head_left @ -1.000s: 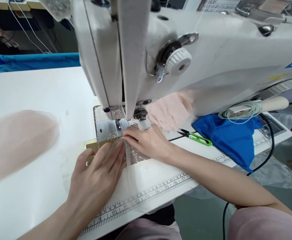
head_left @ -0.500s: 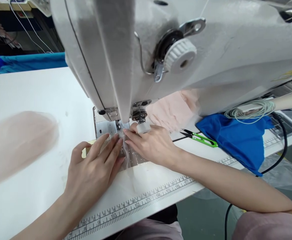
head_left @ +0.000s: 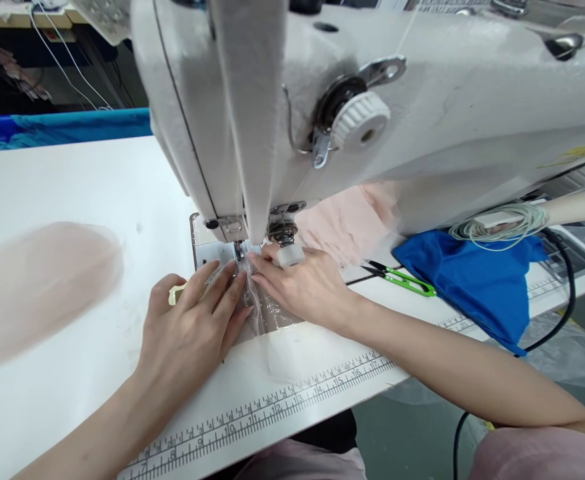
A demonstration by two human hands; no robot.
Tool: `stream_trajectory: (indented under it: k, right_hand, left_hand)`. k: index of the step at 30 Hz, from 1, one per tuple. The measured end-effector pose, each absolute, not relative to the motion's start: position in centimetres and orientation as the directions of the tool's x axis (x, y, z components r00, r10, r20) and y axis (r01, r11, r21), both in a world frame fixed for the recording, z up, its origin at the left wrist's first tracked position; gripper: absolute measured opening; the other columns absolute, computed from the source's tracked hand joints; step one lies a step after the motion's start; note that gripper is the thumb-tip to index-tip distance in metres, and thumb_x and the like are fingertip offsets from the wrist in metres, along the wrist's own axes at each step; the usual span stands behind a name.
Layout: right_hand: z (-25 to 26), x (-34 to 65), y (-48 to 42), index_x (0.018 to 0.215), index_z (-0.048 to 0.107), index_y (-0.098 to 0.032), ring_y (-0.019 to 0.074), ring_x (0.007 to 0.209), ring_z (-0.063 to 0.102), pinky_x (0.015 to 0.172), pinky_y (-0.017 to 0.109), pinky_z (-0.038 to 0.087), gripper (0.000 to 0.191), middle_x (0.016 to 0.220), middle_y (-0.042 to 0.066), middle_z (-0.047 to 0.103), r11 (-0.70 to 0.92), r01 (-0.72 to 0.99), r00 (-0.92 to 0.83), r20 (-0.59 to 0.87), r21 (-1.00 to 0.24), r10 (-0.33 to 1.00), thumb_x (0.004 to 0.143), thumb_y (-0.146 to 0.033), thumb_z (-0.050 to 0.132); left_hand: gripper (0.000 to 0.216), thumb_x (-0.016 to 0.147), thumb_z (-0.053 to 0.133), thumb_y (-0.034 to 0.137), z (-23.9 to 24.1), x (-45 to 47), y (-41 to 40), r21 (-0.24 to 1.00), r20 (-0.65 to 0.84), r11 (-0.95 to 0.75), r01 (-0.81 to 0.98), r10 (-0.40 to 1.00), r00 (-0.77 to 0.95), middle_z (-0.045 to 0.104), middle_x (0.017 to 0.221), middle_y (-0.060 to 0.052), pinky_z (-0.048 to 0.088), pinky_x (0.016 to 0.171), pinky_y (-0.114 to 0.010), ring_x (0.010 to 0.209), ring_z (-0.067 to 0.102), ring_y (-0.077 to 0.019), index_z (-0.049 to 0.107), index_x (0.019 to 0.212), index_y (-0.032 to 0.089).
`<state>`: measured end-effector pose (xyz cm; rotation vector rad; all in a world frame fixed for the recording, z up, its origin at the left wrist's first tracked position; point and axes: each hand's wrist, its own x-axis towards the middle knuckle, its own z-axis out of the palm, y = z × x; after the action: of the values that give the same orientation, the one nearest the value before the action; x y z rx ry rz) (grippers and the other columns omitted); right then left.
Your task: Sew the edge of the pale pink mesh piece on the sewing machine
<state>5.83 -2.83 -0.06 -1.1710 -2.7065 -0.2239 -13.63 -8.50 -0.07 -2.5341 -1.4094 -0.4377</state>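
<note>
A strip of sheer, pale fabric (head_left: pixel 258 313) runs under the presser foot (head_left: pixel 239 251) of a white sewing machine (head_left: pixel 252 133). My left hand (head_left: pixel 195 320) lies on the fabric left of the needle, fingers stretched out and fingertips pressing down. From the right, my right hand (head_left: pixel 309 283) rests on the same fabric, its extended fingers close to the foot and partly behind a small white block on the machine. Its thumb is hidden. Both hands are open and flat against the cloth. Under the machine arm, light pink sheer fabric (head_left: pixel 342 223) lies bunched.
Green-handled thread snips (head_left: pixel 407 281) lie right of my right hand, beside a blue cloth (head_left: pixel 477 280) with a coil of pale cord (head_left: pixel 505 223) on it. An oval sheer pink piece (head_left: pixel 47 293) lies at the left. A printed ruler (head_left: pixel 272 410) follows the table's front edge.
The view has shifted slightly, so the machine appears a little further right and lower. Both hands stay on the fabric beside the needle, with hardly any movement.
</note>
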Motion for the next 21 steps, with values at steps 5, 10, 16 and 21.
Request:
stream_trajectory:
  k: [5,10,16,21]
  right_hand:
    - [-0.29,5.82,-2.92,0.104,0.073,-0.016,0.0143,0.077,0.058,0.051,0.035,0.024,0.035,0.112,0.006,0.068,0.674,0.735,-0.666,0.262,0.074,0.698,0.102,-0.032,0.042]
    - [-0.36,5.82,-3.01,0.106,0.072,-0.017,0.0142,0.077,0.058,0.053,0.034,0.026,0.035,0.113,0.007,0.068,0.669,0.739,-0.662,0.265,0.078,0.701,0.103,-0.033,0.041]
    - [-0.21,5.78,-3.07,0.106,0.073,-0.018,0.015,0.078,0.059,0.052,0.034,0.025,0.035,0.111,0.007,0.068,0.658,0.746,-0.659,0.267,0.105,0.704,0.102,-0.033,0.041]
    - [-0.1,5.72,-3.04,0.109,0.073,-0.018,0.016,0.08,0.059,0.052,0.033,0.026,0.035,0.111,0.008,0.068,0.654,0.748,-0.659,0.245,0.113,0.711,0.102,-0.032,0.041]
  left_hand:
    - [0.042,0.099,0.047,0.026,-0.02,-13.6,-8.61,-0.052,0.351,-0.521,0.852,0.789,0.504,0.064,0.131,-0.012,0.035,0.089,-0.05,0.123,0.056,-0.0334,0.048,0.14,0.019]
    - [0.042,0.099,0.046,0.026,-0.23,-13.65,-8.57,-0.07,0.358,-0.52,0.851,0.783,0.508,0.063,0.131,-0.012,0.035,0.09,-0.05,0.124,0.055,-0.0338,0.048,0.14,0.017]
    - [0.037,0.1,0.043,0.028,-0.1,-13.73,-8.43,-0.092,0.364,-0.509,0.856,0.783,0.504,0.064,0.13,-0.009,0.037,0.089,-0.049,0.124,0.056,-0.0327,0.053,0.135,0.02]
    - [0.037,0.1,0.041,0.028,0.2,-13.76,-8.29,-0.118,0.344,-0.503,0.856,0.788,0.51,0.064,0.131,-0.009,0.037,0.09,-0.05,0.125,0.054,-0.0326,0.055,0.133,0.018]
